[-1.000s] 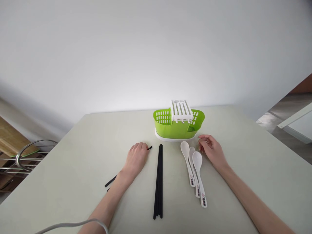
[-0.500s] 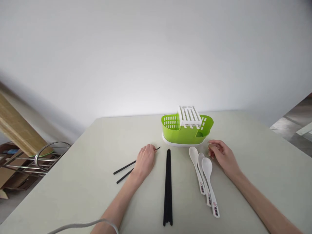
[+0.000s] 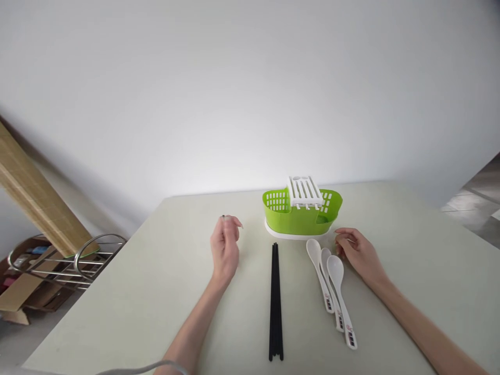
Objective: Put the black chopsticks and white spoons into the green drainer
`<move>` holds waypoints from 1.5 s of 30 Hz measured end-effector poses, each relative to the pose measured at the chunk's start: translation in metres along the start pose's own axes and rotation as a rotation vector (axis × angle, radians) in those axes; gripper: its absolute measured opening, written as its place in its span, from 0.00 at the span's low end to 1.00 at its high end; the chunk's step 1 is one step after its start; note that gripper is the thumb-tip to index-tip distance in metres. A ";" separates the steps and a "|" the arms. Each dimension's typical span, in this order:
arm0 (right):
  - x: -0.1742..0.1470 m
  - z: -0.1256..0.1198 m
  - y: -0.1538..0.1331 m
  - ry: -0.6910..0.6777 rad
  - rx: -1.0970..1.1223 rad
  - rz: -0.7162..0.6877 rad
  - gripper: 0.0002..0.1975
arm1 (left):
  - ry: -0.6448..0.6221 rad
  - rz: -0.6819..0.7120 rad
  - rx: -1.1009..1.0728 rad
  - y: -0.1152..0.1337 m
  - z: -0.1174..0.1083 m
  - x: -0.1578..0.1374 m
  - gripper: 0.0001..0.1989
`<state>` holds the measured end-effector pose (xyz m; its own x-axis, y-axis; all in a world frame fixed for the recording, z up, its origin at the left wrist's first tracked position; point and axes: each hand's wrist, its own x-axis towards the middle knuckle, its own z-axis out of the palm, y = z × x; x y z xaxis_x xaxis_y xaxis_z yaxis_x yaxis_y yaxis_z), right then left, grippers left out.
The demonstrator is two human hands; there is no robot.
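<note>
My left hand [image 3: 225,249], raised over the table left of centre, is closed with its wrist turned up. A small dark end shows at the top of its fingers; it belongs to the loose black chopsticks, whose length is otherwise hidden. To the right of that hand, a bundle of black chopsticks [image 3: 275,302] lies on the table. Three white spoons [image 3: 336,268] lie side by side, bowls away from me. My right hand [image 3: 357,252] rests on the table just right of the spoon bowls, loosely curled, thumb and forefinger apart, holding nothing.
A green basket [image 3: 299,221] with a white base and a slatted white top piece stands at the back of the pale table [image 3: 156,281]. A grey cable [image 3: 148,369] crosses my left forearm. Left of the table are a metal rack [image 3: 78,263] and a long tan board [image 3: 42,192].
My left hand has lifted the two loose chopsticks off the table and turned them nearly upright. The view has shifted slightly. My right hand stays beside the spoons.
</note>
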<state>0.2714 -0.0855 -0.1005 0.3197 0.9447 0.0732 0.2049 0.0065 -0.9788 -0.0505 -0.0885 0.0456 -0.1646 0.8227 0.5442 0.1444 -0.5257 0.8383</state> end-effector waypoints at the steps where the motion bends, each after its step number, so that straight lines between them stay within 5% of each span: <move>1: 0.000 0.000 0.000 0.002 -0.006 -0.002 0.14 | 0.055 -0.041 -0.099 0.008 0.002 0.004 0.26; 6: -0.001 0.002 -0.004 -0.004 0.082 -0.029 0.14 | 0.232 -0.267 -0.613 0.040 0.006 0.025 0.24; 12: -0.006 0.000 -0.020 0.017 0.322 -0.109 0.13 | 0.236 -0.524 -0.936 0.051 0.018 0.030 0.20; 20: -0.014 -0.018 -0.054 -0.361 0.943 0.090 0.08 | 0.243 -0.548 -1.007 0.060 0.049 0.035 0.20; 24: -0.021 -0.010 -0.054 -0.567 0.930 0.090 0.11 | 0.253 -0.577 -1.017 0.058 0.068 0.037 0.20; 30: -0.034 0.010 -0.042 -1.060 0.896 0.162 0.27 | 0.276 -0.603 -0.948 0.049 0.088 0.031 0.19; 38: -0.035 0.010 -0.041 -1.086 0.829 0.194 0.18 | 0.233 -0.435 -0.739 0.035 0.096 0.028 0.19; 45: -0.035 0.011 -0.046 -1.147 0.784 0.239 0.22 | 0.216 -0.417 -0.712 0.038 0.102 0.024 0.18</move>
<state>0.2411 -0.1151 -0.0601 -0.7258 0.6844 0.0695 -0.4285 -0.3707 -0.8240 0.0506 -0.0669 0.0869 -0.2606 0.9580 0.1198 -0.6057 -0.2589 0.7524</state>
